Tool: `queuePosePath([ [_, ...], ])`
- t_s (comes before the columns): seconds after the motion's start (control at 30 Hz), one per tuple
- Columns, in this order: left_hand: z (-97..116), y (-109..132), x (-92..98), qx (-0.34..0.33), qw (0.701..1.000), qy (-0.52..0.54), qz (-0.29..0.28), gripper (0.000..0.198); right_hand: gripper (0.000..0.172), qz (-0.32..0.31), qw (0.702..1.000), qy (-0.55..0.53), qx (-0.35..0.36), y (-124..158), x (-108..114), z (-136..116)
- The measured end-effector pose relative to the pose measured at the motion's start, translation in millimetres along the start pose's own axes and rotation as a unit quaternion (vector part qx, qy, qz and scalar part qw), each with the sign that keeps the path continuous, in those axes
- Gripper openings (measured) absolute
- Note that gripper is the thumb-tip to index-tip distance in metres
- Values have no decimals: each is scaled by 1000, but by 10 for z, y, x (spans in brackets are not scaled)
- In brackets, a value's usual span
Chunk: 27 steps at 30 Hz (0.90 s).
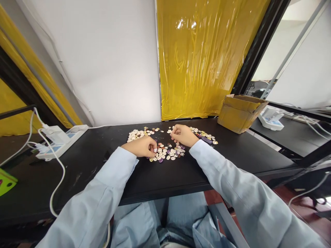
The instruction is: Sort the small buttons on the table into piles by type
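Small cream oval pieces with two holes, like buttons, lie in a pile (161,152) on the black table, with a few purple, yellow and brown ones among them. My left hand (141,146) is closed at the pile's left edge, a small white piece (155,150) between thumb and fingertips. Above the pile's far right side, my right hand (183,134) is pinched shut. What its fingertips hold is too small to make out. Behind my left hand lies another pile of cream pieces (134,134). More yellowish pieces (203,133) lie beyond my right wrist, beside a dark purple object (205,138).
An open cardboard box (239,113) stands at the table's back right. On the left, a white power strip (63,143) with plugs trails a white cable (63,168). A bright green object (7,182) sits at the far left. The table's front edge (165,194) crosses above my lap.
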State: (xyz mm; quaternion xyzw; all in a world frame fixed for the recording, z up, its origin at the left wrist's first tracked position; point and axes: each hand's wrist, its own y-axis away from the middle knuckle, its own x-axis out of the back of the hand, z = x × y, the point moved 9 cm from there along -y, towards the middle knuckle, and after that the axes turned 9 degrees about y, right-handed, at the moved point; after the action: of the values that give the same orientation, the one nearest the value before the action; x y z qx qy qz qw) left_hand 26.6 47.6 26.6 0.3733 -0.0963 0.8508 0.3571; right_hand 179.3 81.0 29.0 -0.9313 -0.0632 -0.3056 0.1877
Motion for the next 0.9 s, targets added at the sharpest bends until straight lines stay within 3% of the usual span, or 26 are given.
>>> queuePosePath([
  [0.2, 133, 14, 41, -21, 999, -25, 35, 5, 11, -6, 1000, -27, 14, -46, -30, 62],
  [0.37, 164, 4, 116, -45, 997, -12, 57, 6, 15, 26, 998, -65, -1, -35, 52, 62],
  [0.57, 16, -23, 378, -67, 961, 167, 209, 17, 12, 62, 994, -82, -22, -30, 110, 69],
  [0.77, -107, -165, 301, -93, 933, 266, 226, 27, 9, 52, 992, -110, -18, -35, 49, 54],
  [0.9, -140, -245, 242, -97, 921, 302, 228, 31, 9, 33, 996, -83, 26, -23, 3, -40],
])
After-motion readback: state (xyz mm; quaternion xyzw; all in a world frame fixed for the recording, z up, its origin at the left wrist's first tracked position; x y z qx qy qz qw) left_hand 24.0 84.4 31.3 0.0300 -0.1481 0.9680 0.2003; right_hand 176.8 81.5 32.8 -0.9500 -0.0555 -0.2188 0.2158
